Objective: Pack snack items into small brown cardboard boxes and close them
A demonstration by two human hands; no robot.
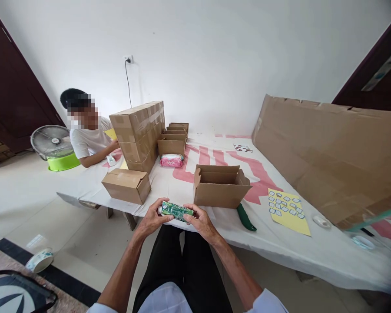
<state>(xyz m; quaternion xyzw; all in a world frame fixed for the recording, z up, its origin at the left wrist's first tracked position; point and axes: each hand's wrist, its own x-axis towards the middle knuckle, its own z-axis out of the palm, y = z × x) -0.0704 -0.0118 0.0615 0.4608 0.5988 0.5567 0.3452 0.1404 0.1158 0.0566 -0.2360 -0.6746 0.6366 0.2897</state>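
Note:
A small green printed carton [177, 211] lies sideways between my hands, just over the table's front edge. The fingers and thumb of my left hand [154, 217] close on its left end. On its right end, my right hand [200, 221] grips it with the thumb across the front. Beyond my right hand stands an open cardboard box [220, 191] with raised flaps; its inside is mostly dark. A dark green curved object [246, 217], perhaps a sheathed cutter, rests beside that box. To the left of my hands sits a cardboard box with its top folded down [127, 184].
Stacked cartons [137, 134] stand at the back left, with open boxes [172, 141] and a pink wipes pack [171, 161] beside them. A person [87, 134] leans on the table behind the stack. A yellow sticker sheet [288, 211] and a large cardboard panel [326, 156] are right.

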